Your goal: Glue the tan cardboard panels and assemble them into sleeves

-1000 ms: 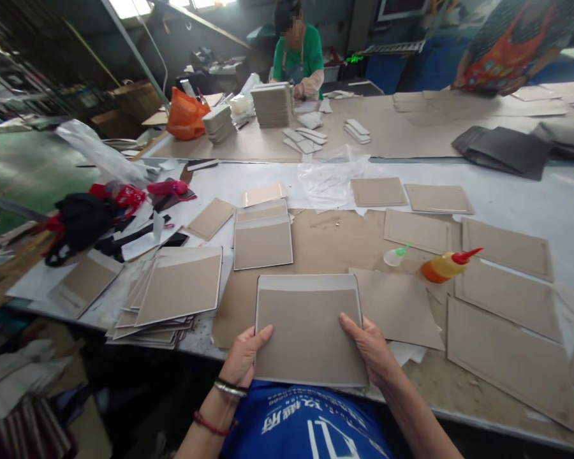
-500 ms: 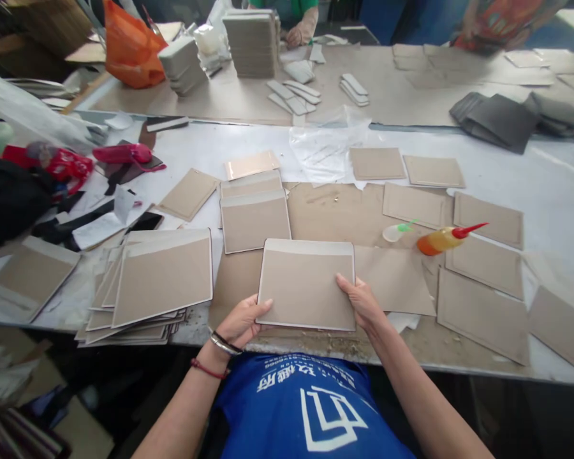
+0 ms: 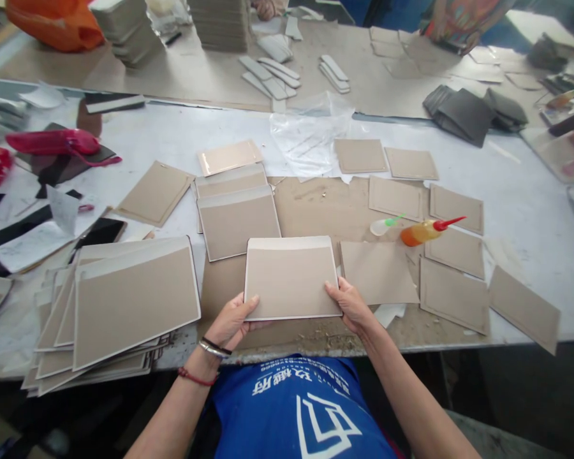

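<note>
Between both hands I hold a flat beige panel point(image 3: 291, 280) with a pale strip along its far edge and a thin light rim. My left hand point(image 3: 232, 322) grips its lower left corner, thumb on top. On the right edge, my right hand point(image 3: 351, 303) pinches the panel with the thumb over its face. Beneath lies a brown work sheet point(image 3: 316, 207) on the table. Two similar panels point(image 3: 239, 220) overlap just beyond, to the left. Right of the held panel are a plain beige sheet point(image 3: 377, 274) and a bottle of orange liquid with a red nozzle point(image 3: 418, 233).
A pile of panels point(image 3: 136, 299) stands at the left. Several thinner beige pieces point(image 3: 454, 293) lie at the right, near a small green-tipped bottle point(image 3: 381, 225). Clear plastic point(image 3: 310, 137) lies farther back. Across the table are grey stacks point(image 3: 124, 32) and a co-worker's hands point(image 3: 469, 44).
My view has turned to the right, so the table's contents appear farther left. Both hands keep their grip on the panel, whose near edge looks slightly raised.
</note>
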A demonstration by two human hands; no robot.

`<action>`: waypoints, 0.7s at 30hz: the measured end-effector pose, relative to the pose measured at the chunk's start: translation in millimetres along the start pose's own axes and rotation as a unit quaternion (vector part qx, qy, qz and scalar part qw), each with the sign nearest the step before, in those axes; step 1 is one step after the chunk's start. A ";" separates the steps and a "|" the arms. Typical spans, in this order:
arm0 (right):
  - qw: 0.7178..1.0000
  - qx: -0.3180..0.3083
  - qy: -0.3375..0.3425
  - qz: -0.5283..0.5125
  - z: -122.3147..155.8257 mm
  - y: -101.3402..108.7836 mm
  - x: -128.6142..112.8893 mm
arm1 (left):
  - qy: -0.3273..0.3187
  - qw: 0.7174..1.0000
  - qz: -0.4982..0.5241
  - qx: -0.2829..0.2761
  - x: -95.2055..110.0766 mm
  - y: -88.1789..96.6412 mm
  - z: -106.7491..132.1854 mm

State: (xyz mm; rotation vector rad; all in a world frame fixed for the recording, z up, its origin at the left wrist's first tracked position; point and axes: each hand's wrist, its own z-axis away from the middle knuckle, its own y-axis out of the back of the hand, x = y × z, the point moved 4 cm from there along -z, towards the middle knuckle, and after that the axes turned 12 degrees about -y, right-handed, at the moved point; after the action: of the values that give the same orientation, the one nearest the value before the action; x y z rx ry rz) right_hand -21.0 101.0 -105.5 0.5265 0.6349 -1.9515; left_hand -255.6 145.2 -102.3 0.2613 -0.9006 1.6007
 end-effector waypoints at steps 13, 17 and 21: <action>1.000 0.016 0.018 -0.011 0.1 2.2 -4.3 | -0.041 0.999 -0.013 0.010 0.4 -11.0 2.3; 1.000 0.013 0.016 -0.011 -0.3 3.5 -3.5 | -0.054 0.998 -0.014 0.016 1.3 -15.2 5.6; 1.000 0.009 0.022 -0.013 -1.1 6.9 -0.2 | -0.065 0.998 -0.024 0.011 -3.1 -14.9 7.4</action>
State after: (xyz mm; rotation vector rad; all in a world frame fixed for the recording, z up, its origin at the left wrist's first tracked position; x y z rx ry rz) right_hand -14.7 99.2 -107.7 0.5771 0.6551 -1.9767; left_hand -243.4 137.6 -93.3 0.4042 -0.9699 1.5638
